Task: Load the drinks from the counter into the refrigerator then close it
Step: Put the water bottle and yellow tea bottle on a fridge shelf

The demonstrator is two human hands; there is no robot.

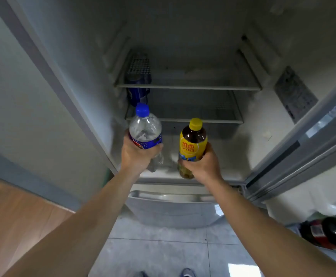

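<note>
Both hands up in front of open fridge [183,108]. Left hand [137,154] wraps around clear bottle w/ blue cap [145,130], upright, blue label at the grip. Right hand [202,163] grips yellow-label bottle [192,144], yellow cap, dark liquid, also upright. Bottles near each other, not touching, held level w/ lower shelf [183,119]. Blue can [138,94], prob. soda, sits at left under upper shelf [187,86]. Fridge door [303,148] swung open on right. Dark bottles [329,234] lie at far right, blurred.
</note>
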